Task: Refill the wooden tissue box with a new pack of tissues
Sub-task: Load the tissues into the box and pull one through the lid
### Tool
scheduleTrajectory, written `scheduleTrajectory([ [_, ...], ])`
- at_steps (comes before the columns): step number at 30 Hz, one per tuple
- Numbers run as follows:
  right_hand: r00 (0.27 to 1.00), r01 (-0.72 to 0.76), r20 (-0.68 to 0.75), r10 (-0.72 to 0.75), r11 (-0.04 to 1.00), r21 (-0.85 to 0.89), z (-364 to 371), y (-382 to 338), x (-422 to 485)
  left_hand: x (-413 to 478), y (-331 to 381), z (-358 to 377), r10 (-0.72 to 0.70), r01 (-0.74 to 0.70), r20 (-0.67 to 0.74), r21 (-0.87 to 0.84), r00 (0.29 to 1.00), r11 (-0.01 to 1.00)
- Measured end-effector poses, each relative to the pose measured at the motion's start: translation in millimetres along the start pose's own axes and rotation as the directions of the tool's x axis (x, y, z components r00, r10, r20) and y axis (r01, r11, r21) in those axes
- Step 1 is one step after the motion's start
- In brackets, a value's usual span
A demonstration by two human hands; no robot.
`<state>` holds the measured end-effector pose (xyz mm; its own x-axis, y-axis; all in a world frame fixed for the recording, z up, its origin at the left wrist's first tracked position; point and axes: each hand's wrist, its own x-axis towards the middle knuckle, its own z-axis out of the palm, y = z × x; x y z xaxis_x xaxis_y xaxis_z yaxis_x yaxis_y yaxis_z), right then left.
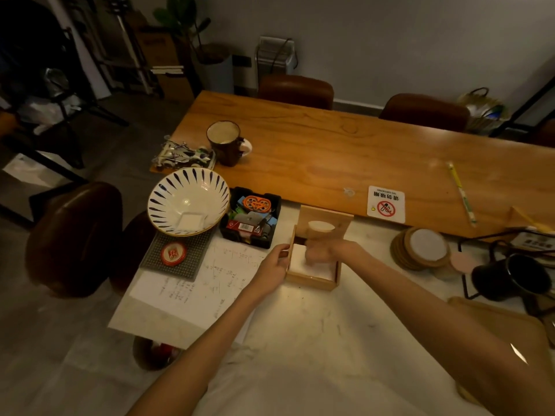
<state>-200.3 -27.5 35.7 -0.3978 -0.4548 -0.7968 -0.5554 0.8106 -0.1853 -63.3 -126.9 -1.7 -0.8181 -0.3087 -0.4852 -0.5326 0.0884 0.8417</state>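
The wooden tissue box point(312, 279) sits open on the white marble table, its lid point(326, 225) with an oval slot tilted up at the back. White tissues point(318, 267) fill the inside. My left hand point(274, 264) grips the box's left wall. My right hand point(322, 252) is blurred and rests down inside the box on the tissues; whether its fingers pinch anything is unclear.
A black tray of small items point(250, 219) stands just left of the box, with a patterned bowl point(187, 202) and red tin point(173, 254) further left. Papers point(204, 283) lie near my left arm. Coasters point(423, 249) and a black mug point(510, 277) sit right.
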Motion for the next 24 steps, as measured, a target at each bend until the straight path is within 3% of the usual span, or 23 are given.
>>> scheduleTrajectory([
  [12, 1.0, -0.018, 0.004, 0.018, 0.997, 0.077, 7.5, -7.6, -3.5, -3.7, 0.7, 1.8, 0.027, -0.026, -0.019, 0.049, 0.999, 0.998],
  [15, 0.997, -0.012, -0.08, 0.019, 0.996, 0.09, 12.2, -4.5, -1.2, -1.7, -0.6, 0.6, 0.036, -0.034, -0.03, 0.046, 0.999, 0.998],
  [20, 0.998, -0.011, -0.07, 0.006, 0.998, -0.068, 17.7, -7.4, 1.3, -5.0, -0.7, 5.1, 0.054, -0.052, -0.057, 0.044, 0.997, 0.998],
  [24, 0.995, -0.014, -0.102, 0.006, 0.997, -0.072, 15.6, -5.9, 4.6, -5.3, -3.5, 5.6, 0.046, -0.043, -0.08, 0.04, 0.996, 0.998],
])
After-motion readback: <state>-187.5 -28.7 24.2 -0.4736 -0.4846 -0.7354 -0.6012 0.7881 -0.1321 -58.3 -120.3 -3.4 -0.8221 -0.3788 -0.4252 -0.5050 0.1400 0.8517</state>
